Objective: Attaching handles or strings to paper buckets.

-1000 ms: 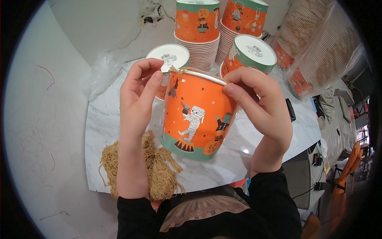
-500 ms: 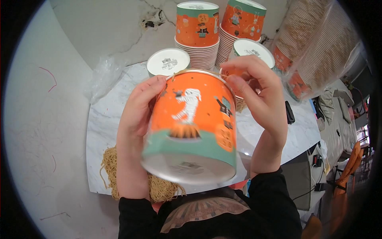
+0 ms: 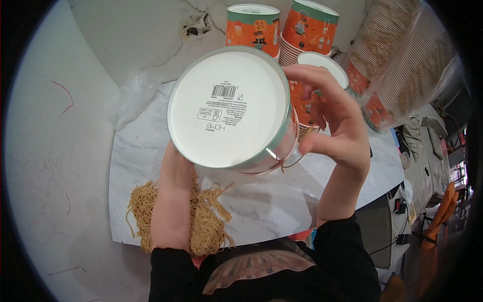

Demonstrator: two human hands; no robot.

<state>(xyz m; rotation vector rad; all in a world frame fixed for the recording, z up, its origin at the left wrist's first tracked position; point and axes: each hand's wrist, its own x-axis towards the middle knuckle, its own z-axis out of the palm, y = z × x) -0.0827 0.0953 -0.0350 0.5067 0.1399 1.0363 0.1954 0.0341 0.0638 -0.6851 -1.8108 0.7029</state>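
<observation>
An orange and green paper tub (image 3: 229, 116) is tipped up, its white printed base facing me. My left hand (image 3: 177, 155) supports it from below and behind; its fingers are hidden by the tub. At the tub's right side is my right hand (image 3: 334, 113), thumb and fingers curled round a thin tan cord (image 3: 297, 162). The cord runs from near the thumb tip down to the tub's rim, where a small knot or loop hangs. A tangled pile of similar tan cord (image 3: 204, 229) lies on the table by my left forearm.
Stacks of matching upside-down tubs (image 3: 308, 30) stand behind on the marble-patterned table (image 3: 271, 211). Taller stacks wrapped in clear plastic (image 3: 402, 65) are at the far right. Crumpled clear plastic (image 3: 135, 98) lies at the left, against the wall.
The tub has tipped upward, turning its base toward me and hiding my left fingers. My right hand has shifted from the rim's top to the tub's right side, lower, with the cord.
</observation>
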